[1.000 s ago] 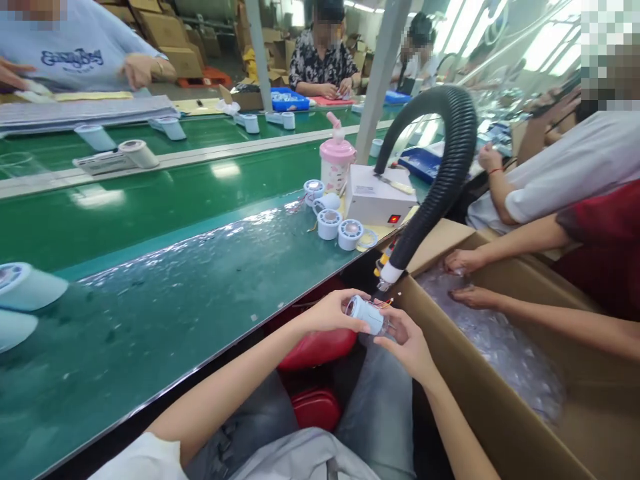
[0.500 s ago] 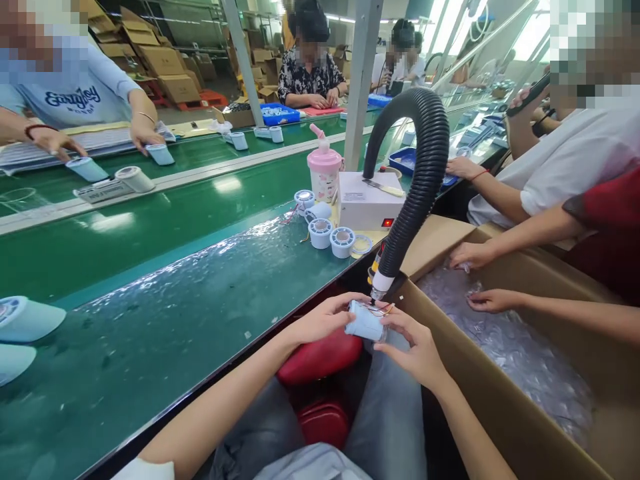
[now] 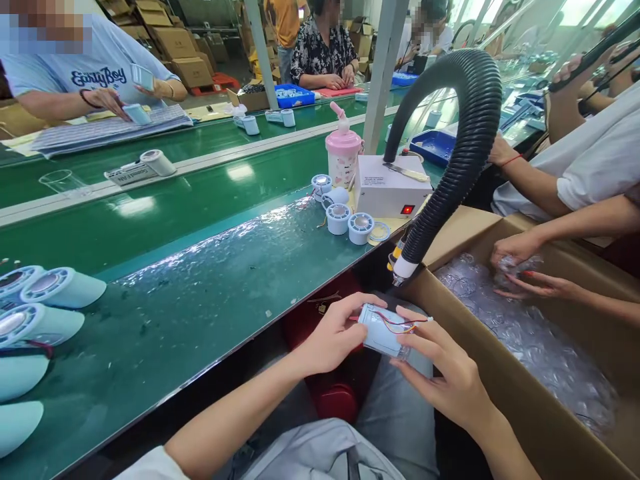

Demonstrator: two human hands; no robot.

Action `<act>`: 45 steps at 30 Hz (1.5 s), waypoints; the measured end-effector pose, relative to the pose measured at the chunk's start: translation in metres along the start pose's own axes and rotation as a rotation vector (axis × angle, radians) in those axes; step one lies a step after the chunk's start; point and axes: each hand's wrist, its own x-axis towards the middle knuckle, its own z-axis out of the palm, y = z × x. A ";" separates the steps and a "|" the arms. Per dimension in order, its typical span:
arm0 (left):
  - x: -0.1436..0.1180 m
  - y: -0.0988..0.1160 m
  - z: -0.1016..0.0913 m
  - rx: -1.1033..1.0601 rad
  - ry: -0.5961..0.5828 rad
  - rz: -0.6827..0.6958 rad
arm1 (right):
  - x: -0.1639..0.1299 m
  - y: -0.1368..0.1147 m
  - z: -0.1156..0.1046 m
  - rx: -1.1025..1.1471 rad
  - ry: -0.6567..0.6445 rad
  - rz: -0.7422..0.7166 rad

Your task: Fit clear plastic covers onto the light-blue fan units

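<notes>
Above the lap, between the two hands, a light-blue housing [image 3: 381, 337] lies on its side, apart from the counter [image 3: 225, 293]; the left hand [image 3: 335, 337] is closed on its left end, fingers behind and thumb in front; the right hand [image 3: 445, 373] brackets the other end more loosely, fingers above and thumb beneath, about a clear part [image 3: 403, 351] that shows there; thin coloured wires [image 3: 393, 323] run across the top of the housing toward the right fingers.

To handle this well, the left hand should carry the weight and hold the housing steady; the right should press lightly and evenly, since the clear part looks thin and might crack or tip if squeezed askew; the wires are best left slack on top, neither trapped under a fingertip nor tugged by a turn.

Just beyond the hands, the nozzle [image 3: 404, 268] of a black hose [image 3: 480, 93] hangs clear of the housing, so any turning should leave it room; to the right of the hands, a co-worker's hands [image 3: 517, 257] are over clear plastic pieces [image 3: 540, 373] in a cardboard box [image 3: 480, 340], and the right elbow would do well to avoid its edge.
</notes>
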 end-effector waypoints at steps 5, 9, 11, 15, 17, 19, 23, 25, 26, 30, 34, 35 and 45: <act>-0.004 0.003 0.005 0.035 0.135 -0.025 | 0.000 -0.006 0.002 -0.025 -0.021 -0.048; -0.008 0.006 0.004 -0.027 0.162 -0.081 | 0.001 -0.012 0.002 0.014 -0.010 -0.038; -0.012 0.009 0.002 -0.075 0.145 -0.098 | 0.002 -0.014 0.001 0.032 0.009 -0.046; -0.022 0.014 -0.003 -0.172 0.080 -0.113 | 0.004 -0.018 -0.002 0.074 0.024 -0.056; -0.026 0.017 -0.005 -0.153 0.047 -0.096 | 0.005 -0.020 -0.003 0.093 0.017 -0.055; -0.030 0.021 -0.006 -0.116 0.004 -0.078 | 0.004 -0.022 -0.004 0.109 0.010 -0.060; -0.036 0.030 -0.005 -0.061 -0.058 -0.071 | 0.005 -0.027 -0.004 0.111 -0.020 -0.074; -0.038 0.034 -0.003 0.011 -0.055 -0.055 | 0.005 -0.029 -0.003 0.099 -0.033 -0.086; -0.038 0.035 -0.003 0.045 -0.050 -0.047 | 0.005 -0.031 -0.003 0.095 -0.036 -0.090; -0.041 0.035 -0.002 0.096 -0.050 -0.054 | 0.002 -0.034 -0.004 0.075 -0.056 -0.100; -0.046 0.034 -0.003 0.235 -0.067 -0.012 | 0.000 -0.034 -0.003 0.079 -0.065 -0.099; -0.047 0.034 -0.003 0.271 -0.069 -0.001 | 0.000 -0.034 -0.002 0.085 -0.068 -0.096; -0.056 0.039 -0.006 0.323 -0.132 -0.023 | -0.001 -0.033 0.000 0.163 -0.055 -0.054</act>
